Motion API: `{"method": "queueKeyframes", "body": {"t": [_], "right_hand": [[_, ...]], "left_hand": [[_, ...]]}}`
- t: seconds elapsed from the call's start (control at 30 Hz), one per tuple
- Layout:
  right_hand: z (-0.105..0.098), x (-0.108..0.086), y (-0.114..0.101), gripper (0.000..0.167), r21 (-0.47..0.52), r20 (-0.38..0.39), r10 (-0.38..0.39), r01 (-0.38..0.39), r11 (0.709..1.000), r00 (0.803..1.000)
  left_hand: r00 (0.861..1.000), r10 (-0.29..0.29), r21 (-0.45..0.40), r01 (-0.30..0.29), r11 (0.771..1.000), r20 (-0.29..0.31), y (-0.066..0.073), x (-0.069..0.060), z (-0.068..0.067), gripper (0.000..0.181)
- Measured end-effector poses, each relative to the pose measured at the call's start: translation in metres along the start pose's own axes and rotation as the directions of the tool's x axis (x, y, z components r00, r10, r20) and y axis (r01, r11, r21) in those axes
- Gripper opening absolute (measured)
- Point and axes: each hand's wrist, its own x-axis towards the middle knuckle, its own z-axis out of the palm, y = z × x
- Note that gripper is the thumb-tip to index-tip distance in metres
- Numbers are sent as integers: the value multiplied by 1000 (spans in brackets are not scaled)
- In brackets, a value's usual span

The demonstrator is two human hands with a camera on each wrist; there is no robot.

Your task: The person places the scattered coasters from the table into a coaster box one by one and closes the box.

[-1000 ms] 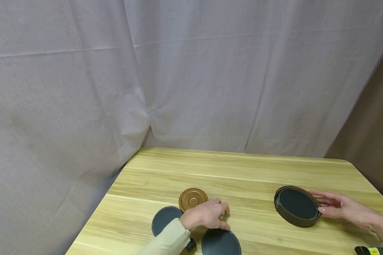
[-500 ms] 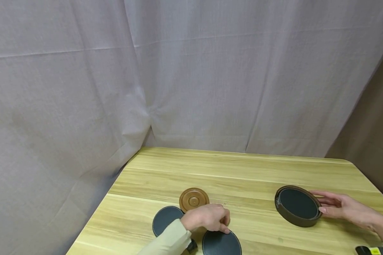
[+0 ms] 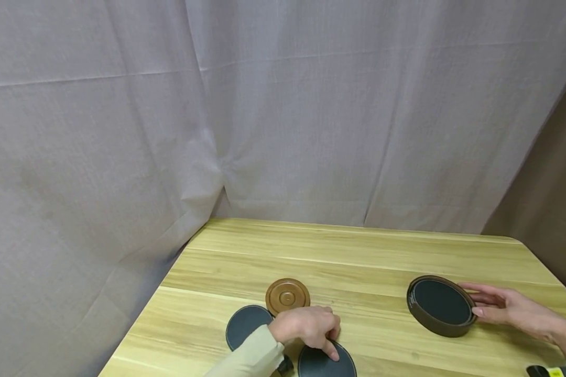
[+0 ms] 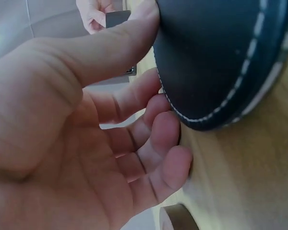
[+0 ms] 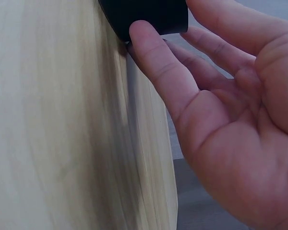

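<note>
My left hand [image 3: 306,327] is over the far edge of a round black coaster [image 3: 327,362] with pale edge stitching. In the left wrist view the thumb lies on top of the coaster [image 4: 206,52], and the curled fingertips meet its rim. Another black coaster [image 3: 246,325] lies to the left, partly behind the sleeve. Beyond it sits a brown wooden disc [image 3: 287,297] with ring grooves. On the right, my right hand [image 3: 504,309] grips the side of a shallow round brown holder [image 3: 436,320], tilted, with a black disc inside. The right wrist view shows only a dark part of this holder [image 5: 153,14].
All of this is on or over a light wood-grain table [image 3: 368,262]. A grey curtain [image 3: 283,131] hangs behind and to the left, with a brown cloth [image 3: 542,209] at the right.
My left hand's fingers have drawn in at the coaster's far edge, and the thumb has slid onto its top. The right hand and the holder stay nearly still.
</note>
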Motion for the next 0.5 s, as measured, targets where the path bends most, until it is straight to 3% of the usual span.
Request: {"method": "queueKeyframes", "body": {"t": [0.13,0.4,0.5], "right_hand": [[0,0,1,52,17,11,-7,6,1000,1000],[-2,1,2,52,73,34,-29,27,997,999],[-2,1,2,52,52,26,-24,23,998,999]], "left_hand": [[1000,15,8,-15,1000,-3,-1,0,0,25],[1000,4,-62,-5,998,-19,0,-3,-3,28],[1000,1,-94,-4,996,-24,1,-3,-5,24]]}}
